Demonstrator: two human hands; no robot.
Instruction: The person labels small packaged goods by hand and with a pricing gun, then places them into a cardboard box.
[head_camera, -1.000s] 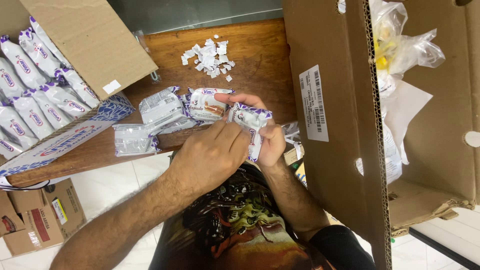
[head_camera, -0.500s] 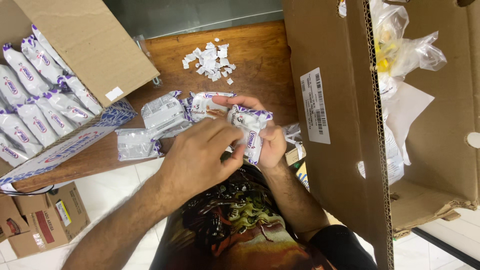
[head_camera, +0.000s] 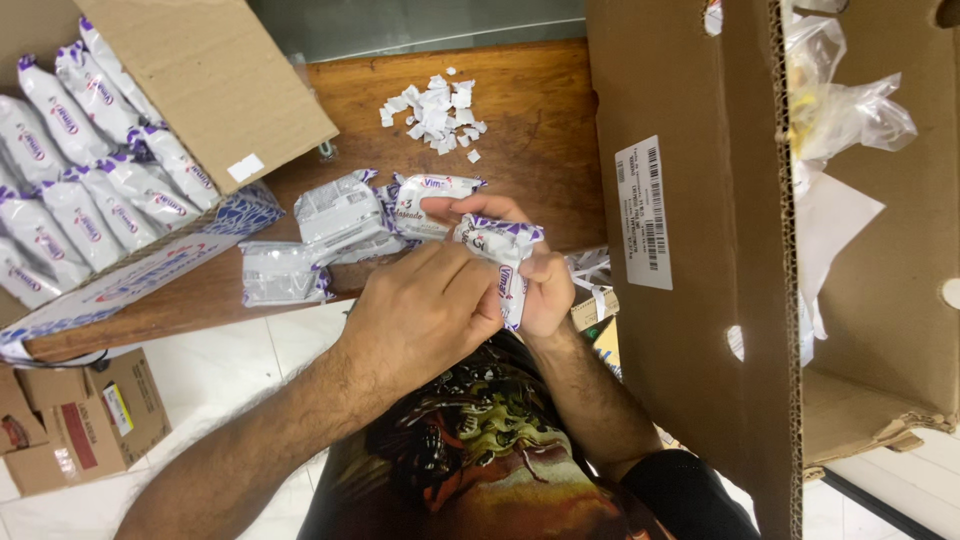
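Both hands meet over the near edge of a wooden table (head_camera: 530, 110). The left hand (head_camera: 425, 310) and the right hand (head_camera: 540, 290) share one white-and-purple snack packet (head_camera: 500, 255), which stands nearly on end between them. The left hand's fingers (head_camera: 455, 275) are curled against the packet's side. The right hand's fingers (head_camera: 490, 208) wrap round it from the far side, with the thumb pressed on the packet's lower part, so both sets of fingers are clamped on the packet.

Just beyond the right fingers lies a second packet (head_camera: 435, 200) of the same kind, flat on the table. Beside it, to the left of the fingers, sit clear-wrapped bundles (head_camera: 340, 215), and another bundle (head_camera: 280, 272) lies nearer the table's edge.

Well past the fingers, a small heap of torn white paper scraps (head_camera: 435, 112) rests on the wood. Far to the left of the fingers an open cardboard box (head_camera: 210, 80) holds rows of the same packets (head_camera: 70, 180). To the right of the fingers stands a tall cardboard box (head_camera: 680, 150) with crumpled clear plastic bags (head_camera: 840, 110) inside.
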